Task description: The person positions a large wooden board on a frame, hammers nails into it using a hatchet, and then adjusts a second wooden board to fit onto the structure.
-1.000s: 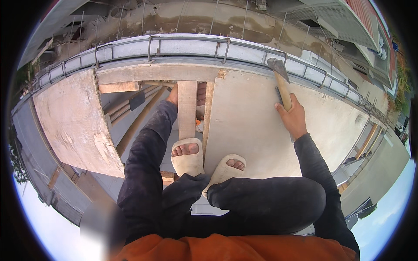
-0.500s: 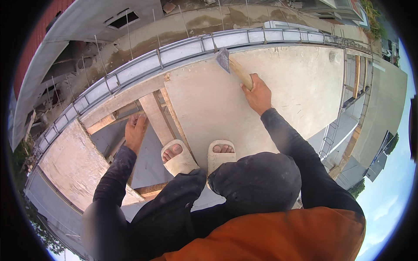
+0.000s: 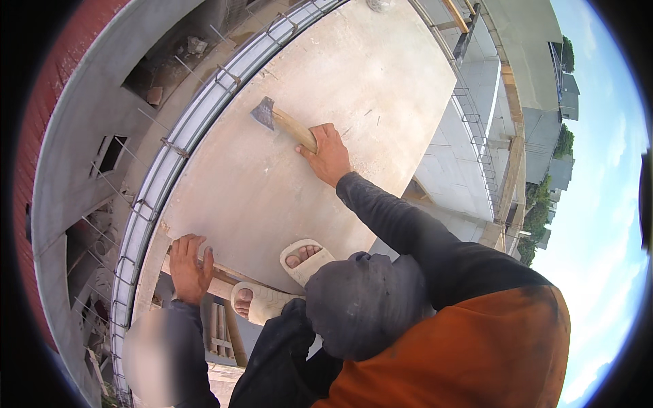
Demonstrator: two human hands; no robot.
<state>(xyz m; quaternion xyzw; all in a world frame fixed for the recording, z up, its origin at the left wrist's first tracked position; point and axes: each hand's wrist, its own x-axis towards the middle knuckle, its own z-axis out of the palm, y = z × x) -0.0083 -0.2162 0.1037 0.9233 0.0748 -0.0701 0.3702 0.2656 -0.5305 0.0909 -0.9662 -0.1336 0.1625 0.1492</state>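
Observation:
My right hand (image 3: 328, 155) is closed round the wooden handle of a hatchet (image 3: 291, 126). Its dark metal head points to the far left, above a wide pale plywood panel (image 3: 272, 183). My left hand (image 3: 190, 267) holds nothing; its fingers are extended over the left corner of that panel, by a timber beam (image 3: 223, 287) at the edge. Whether the palm presses on the wood cannot be made out. I crouch with one light sandal (image 3: 306, 264) on the panel and the other sandal (image 3: 262, 303) close to its edge.
Beside my left hand and foot is an open gap between timbers, with wood pieces (image 3: 221, 326) below. Steel reinforcing bars (image 3: 175, 148) run along the panel's far left side, some sticking outward. Another rebar cage (image 3: 478, 143) and a drop to grey walls (image 3: 449, 160) lie on the right.
The view has turned toward the right. My left hand has come out of the gap between the timbers up to the panel's corner. The hatchet stays in my right hand.

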